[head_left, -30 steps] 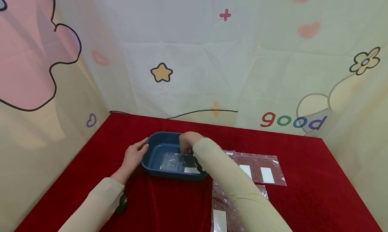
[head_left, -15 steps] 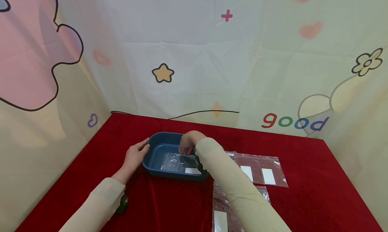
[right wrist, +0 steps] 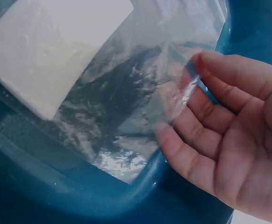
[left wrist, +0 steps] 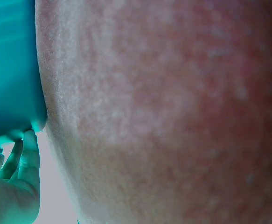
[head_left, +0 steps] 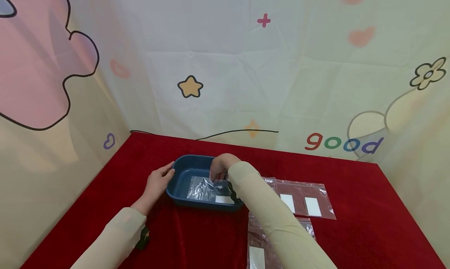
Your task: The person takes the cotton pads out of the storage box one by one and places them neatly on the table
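Observation:
A blue plastic basin (head_left: pixel 181 183) stands on the red cloth. Inside it lies a clear plastic bag (head_left: pixel 201 187) with a white rectangular card (head_left: pixel 224 199) toward its near right end. My right hand (head_left: pixel 219 166) reaches into the basin and pinches one edge of the bag, thumb and fingers curled at the film in the right wrist view. My left hand (head_left: pixel 158 181) rests at the basin's left rim, its fingers (left wrist: pixel 29 161) nearly straight with the tips touching the outer wall in the left wrist view.
Several clear zip bags with white cards lie right of the basin, among them a far-right bag (head_left: pixel 325 202) and a near bag (head_left: pixel 256 237) partly under the right sleeve (head_left: pixel 277 214). A printed curtain (head_left: pixel 225 89) hangs behind the red-covered table (head_left: pixel 362 206).
My right hand lifts slightly, then settles at the bag's edge; the bag's left part looks more crinkled. My left hand stays at the rim. The whole head view shifts a little.

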Available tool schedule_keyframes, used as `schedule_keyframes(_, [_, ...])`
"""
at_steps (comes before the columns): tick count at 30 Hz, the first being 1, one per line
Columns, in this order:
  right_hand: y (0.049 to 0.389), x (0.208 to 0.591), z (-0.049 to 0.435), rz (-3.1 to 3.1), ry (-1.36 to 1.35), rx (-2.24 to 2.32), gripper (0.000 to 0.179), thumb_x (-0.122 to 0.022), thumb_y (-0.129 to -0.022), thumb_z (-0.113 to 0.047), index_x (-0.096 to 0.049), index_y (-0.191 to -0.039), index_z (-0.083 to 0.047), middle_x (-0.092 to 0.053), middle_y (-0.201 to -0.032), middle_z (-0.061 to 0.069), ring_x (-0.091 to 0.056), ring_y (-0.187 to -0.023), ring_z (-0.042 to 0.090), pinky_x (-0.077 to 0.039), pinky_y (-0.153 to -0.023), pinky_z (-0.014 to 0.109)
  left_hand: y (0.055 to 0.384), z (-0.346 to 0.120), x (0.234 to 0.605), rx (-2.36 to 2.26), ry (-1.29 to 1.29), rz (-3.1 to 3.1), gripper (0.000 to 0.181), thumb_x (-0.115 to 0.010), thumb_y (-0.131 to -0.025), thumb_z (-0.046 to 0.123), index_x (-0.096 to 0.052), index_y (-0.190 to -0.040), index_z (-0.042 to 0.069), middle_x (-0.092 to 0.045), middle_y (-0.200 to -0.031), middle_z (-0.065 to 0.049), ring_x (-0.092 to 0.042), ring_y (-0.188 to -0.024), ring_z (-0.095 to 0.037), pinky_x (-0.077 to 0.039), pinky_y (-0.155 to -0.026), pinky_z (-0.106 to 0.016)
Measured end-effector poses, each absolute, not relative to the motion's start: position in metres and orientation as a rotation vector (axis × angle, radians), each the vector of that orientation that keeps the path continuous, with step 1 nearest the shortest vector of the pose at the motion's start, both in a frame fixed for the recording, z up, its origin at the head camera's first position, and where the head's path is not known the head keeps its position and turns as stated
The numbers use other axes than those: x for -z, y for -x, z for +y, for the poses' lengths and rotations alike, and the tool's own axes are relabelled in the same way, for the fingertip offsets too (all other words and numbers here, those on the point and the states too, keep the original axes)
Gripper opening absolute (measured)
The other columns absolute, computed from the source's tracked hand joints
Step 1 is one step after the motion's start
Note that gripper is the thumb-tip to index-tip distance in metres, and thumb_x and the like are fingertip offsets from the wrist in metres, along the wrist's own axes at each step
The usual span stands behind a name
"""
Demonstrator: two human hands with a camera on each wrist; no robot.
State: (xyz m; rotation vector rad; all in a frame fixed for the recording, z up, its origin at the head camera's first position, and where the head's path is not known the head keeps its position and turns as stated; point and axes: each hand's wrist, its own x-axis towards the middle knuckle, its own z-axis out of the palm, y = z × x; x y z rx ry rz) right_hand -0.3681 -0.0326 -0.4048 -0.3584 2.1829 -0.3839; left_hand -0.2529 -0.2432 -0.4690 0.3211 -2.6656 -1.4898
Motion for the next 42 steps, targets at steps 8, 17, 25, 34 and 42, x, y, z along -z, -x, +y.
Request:
schedule_keyframes(8, [0.365,0.398,-0.030,2.090,0.323,0.504,0.015,-0.065,-0.100,-0.018,-0.076,-0.103,-0.008,-0.072,-0.091,0.004,-0.065,-0.086,0.018,-0.052,-0.077,0.032,0.252,-0.242,0.467,1.493,-0.329,-2.664,0.049,-0.048,-0.107,0.018,-0.044,-0.154,0.005,-0.053,-0.150,-0.025,-0.056,-0.136,-0.040,-0.047,-0.113,-0.053])
schedule_keyframes(17, [0.367,0.401,-0.030,1.944,0.257,0.574,0.021,-0.058,-0.103,-0.014,-0.078,-0.100,-0.008,-0.075,-0.089,0.006,-0.069,-0.080,0.017,-0.056,-0.075,0.032,0.252,-0.244,0.469,1.472,-0.324,-2.660,0.049,-0.049,-0.107,0.019,-0.045,-0.153,0.005,-0.055,-0.149,-0.025,-0.056,-0.136,-0.041,-0.048,-0.113,-0.054])
schedule_keyframes(25, [0.369,0.392,-0.025,1.906,0.330,0.619,0.030,-0.047,-0.108,-0.013,-0.070,-0.127,-0.008,-0.074,-0.107,0.005,-0.068,-0.091,0.018,-0.059,-0.077,0.036,0.251,-0.242,0.468,1.490,-0.330,-2.667,0.049,-0.049,-0.108,0.019,-0.044,-0.154,0.005,-0.051,-0.152,-0.025,-0.053,-0.139,-0.041,-0.047,-0.114,-0.054])
schedule_keyframes(34, [0.373,0.376,-0.015,1.882,0.382,0.697,0.037,-0.042,-0.110,-0.014,-0.060,-0.141,-0.007,-0.069,-0.137,0.011,-0.068,-0.097,0.019,-0.059,-0.081,0.039,0.251,-0.241,0.466,1.472,-0.316,-2.663,0.049,-0.048,-0.108,0.019,-0.044,-0.154,0.005,-0.054,-0.150,-0.026,-0.055,-0.137,-0.041,-0.048,-0.113,-0.054])
schedule_keyframes(42, [0.370,0.368,-0.010,1.890,0.399,0.789,0.038,-0.041,-0.109,-0.012,-0.059,-0.142,-0.005,-0.066,-0.139,0.013,-0.067,-0.089,0.020,-0.061,-0.075,0.035,0.251,-0.242,0.467,1.481,-0.322,-2.668,0.049,-0.048,-0.108,0.019,-0.043,-0.154,0.005,-0.052,-0.152,-0.026,-0.052,-0.140,-0.041,-0.046,-0.115,-0.054])
